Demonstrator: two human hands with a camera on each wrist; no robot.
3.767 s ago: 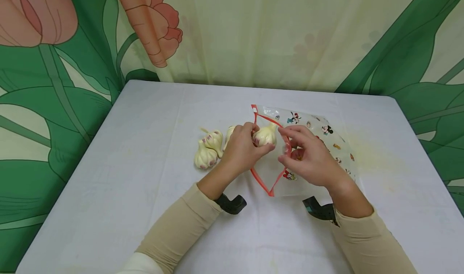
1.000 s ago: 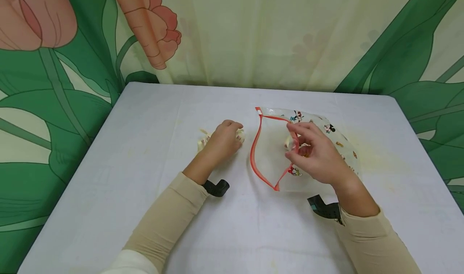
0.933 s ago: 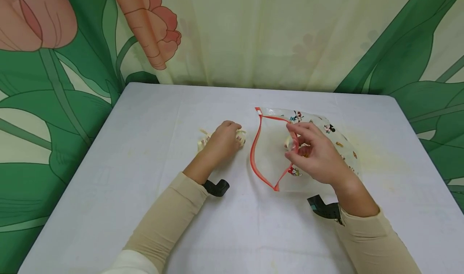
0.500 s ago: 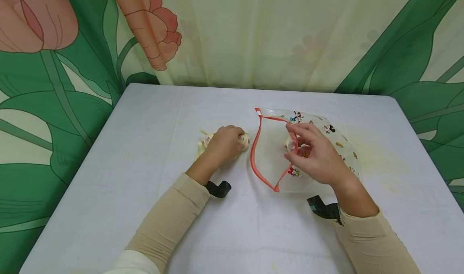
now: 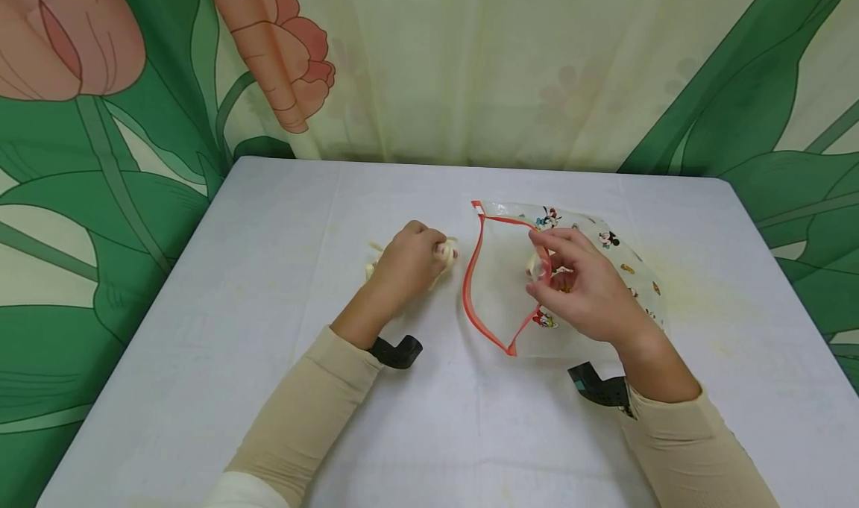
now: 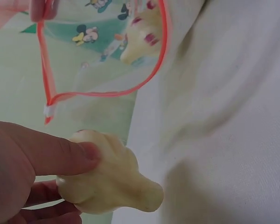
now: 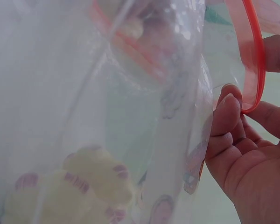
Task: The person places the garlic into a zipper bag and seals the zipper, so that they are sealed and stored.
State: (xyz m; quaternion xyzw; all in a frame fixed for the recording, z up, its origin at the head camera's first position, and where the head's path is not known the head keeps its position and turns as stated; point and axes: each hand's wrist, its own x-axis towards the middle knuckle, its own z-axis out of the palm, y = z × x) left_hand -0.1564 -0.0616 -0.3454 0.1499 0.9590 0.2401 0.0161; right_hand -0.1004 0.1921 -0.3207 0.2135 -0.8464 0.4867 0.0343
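Note:
My left hand [image 5: 406,262] holds a garlic bulb [image 6: 109,175] left of the bag mouth, thumb on top and fingers underneath. My right hand [image 5: 590,292] pinches the red rim of a clear zip bag [image 5: 466,299] printed with cartoon figures, and its mouth gapes toward the left. Inside the bag are garlic bulbs [image 7: 100,175] with purple patches, seen through the plastic in the right wrist view. Behind my left hand, a sliver of more garlic [image 5: 370,270] shows on the table; the hand hides most of it.
A white cloth covers the table [image 5: 268,269], whose far edge meets a curtain [image 5: 470,68] printed with flowers and leaves. Black wrist cameras [image 5: 397,351] sit below both hands. A small pale scrap [image 5: 376,246] lies by the garlic pile.
Earlier my left hand held a garlic bulb at the bag mouth; it moved left to the pile and now holds another bulb, slightly raised. My right hand shifted slightly right, still pinching the rim.

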